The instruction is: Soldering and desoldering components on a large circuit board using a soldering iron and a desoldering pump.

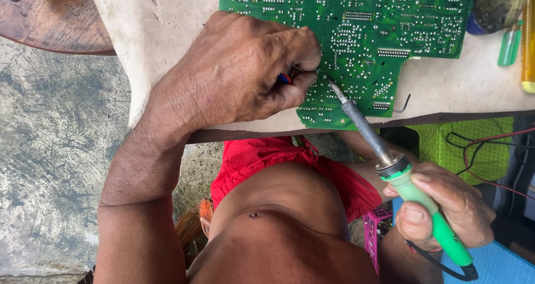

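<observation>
We are pinching a small red-blue part (285, 78) in left fingers (301, 86) on one green circuit board (356, 33) at the worktop's (167, 22) near edge, right hand (440, 211) gripping one soldering iron (390, 161).

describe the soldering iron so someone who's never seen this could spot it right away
Start at the big green circuit board lying on the pale table. From its near edge a thin metal rod slants down to the right hand: that is the soldering iron. Only it has a light green handle with a black cord.
</observation>
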